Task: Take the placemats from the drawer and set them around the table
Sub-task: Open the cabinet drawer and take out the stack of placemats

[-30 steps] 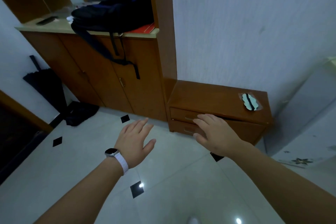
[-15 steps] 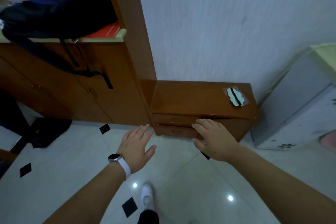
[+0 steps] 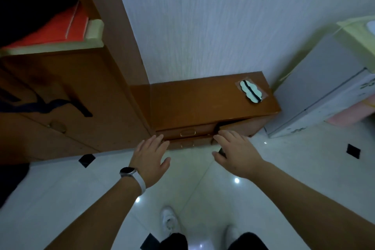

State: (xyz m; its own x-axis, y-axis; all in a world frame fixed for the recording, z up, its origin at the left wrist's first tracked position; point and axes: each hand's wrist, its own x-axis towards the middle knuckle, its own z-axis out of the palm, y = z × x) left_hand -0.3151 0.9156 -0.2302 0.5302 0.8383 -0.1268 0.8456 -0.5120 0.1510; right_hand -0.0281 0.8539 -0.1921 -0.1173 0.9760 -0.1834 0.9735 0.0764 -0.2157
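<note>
Though neither drawer has been pulled out yet, the head view shows the left hand [image 3: 150,158] and right hand [image 3: 235,153] hovering flat, fingers spread, holding nothing. The upper drawer [image 3: 187,131] lies just beyond and between their fingertips, with the lower drawer [image 3: 199,141] beneath. No placemats or table show, so I judge the task barely begun.

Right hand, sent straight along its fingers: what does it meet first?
Probably the right hand meets the upper drawer front of the low chest; depth is unclear.
</note>
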